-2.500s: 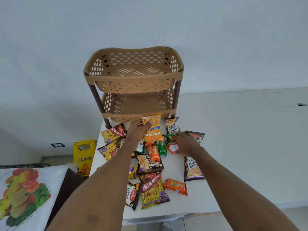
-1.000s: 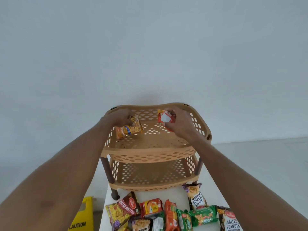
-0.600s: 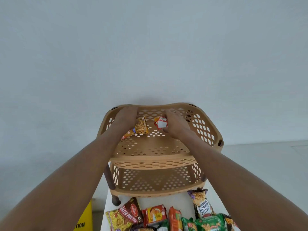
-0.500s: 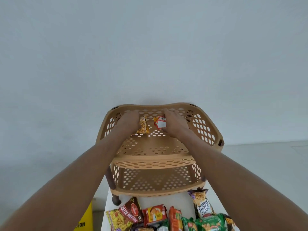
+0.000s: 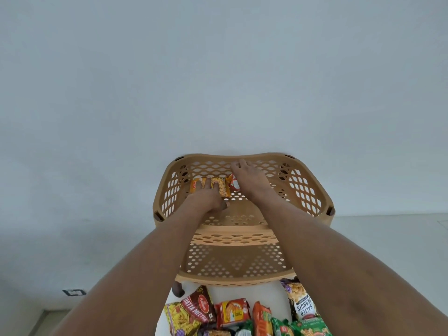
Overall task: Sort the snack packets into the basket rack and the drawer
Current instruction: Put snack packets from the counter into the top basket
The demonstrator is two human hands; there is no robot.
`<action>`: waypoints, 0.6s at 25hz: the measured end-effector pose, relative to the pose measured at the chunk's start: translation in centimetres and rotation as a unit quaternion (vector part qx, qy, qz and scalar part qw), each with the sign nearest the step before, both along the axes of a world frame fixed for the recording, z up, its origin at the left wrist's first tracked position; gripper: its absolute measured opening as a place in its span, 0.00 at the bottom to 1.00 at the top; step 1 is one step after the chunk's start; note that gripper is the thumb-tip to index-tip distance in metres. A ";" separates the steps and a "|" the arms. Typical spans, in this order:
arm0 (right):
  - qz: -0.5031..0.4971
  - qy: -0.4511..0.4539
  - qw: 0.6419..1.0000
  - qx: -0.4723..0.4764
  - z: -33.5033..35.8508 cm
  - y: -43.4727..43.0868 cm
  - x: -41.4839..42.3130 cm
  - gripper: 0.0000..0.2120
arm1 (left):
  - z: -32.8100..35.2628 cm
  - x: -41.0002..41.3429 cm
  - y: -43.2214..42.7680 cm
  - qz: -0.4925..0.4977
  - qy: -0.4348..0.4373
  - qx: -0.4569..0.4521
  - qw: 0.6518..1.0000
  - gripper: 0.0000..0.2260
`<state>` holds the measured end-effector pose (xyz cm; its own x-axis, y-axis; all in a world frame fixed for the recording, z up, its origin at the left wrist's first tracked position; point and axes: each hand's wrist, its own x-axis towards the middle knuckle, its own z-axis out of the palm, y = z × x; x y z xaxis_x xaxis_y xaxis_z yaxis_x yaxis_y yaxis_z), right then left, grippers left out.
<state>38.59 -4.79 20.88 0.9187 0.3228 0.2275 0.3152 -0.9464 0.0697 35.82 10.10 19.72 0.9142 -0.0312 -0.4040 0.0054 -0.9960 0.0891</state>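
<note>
1. Several snack packets (image 5: 261, 318) lie crowded on the white table (image 5: 264, 293) nearest the camera, among them a dark red packet (image 5: 198, 306) at the left and a salted peanuts packet (image 5: 301, 301) at the right.
2. Behind them stands the tan basket rack (image 5: 303, 190), with both forearms reaching over its lower tier (image 5: 232, 263).
3. In the top tier (image 5: 242, 219), the left hand (image 5: 206, 200) presses straight fingers flat on an orange packet (image 5: 223, 187) lying on the floor, gripping nothing.
4. Just beside it, the right hand (image 5: 249, 180), fingers spread and relaxed, covers most of a red-and-white packet (image 5: 234, 185) that touches the orange one.
5. Farthest is a pale wall (image 5: 218, 69).
</note>
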 end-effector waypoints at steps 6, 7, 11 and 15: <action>0.011 0.075 0.997 0.000 1.1 -1.1 -2.3 0.36 | 1.1 -1.1 0.8 -0.012 -0.031 -0.023 0.999 0.36; 0.017 0.070 0.997 -0.005 1.5 -1.4 -3.0 0.37 | 1.6 -1.8 0.9 -0.019 -0.049 -0.028 0.998 0.35; 0.032 0.030 0.999 0.005 3.3 -2.4 -6.9 0.28 | 4.3 -5.1 1.2 -0.021 -0.133 -0.070 0.988 0.27; 0.015 -0.101 0.988 0.117 4.2 -2.3 -12.4 0.11 | 6.2 -10.3 0.8 0.013 -0.260 -0.130 0.957 0.15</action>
<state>26.19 -7.13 25.12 0.8379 0.2661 0.4765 0.3457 -0.9344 -0.0861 25.54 10.86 25.95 0.9913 -0.0436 0.1239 -0.0828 -0.9397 0.3319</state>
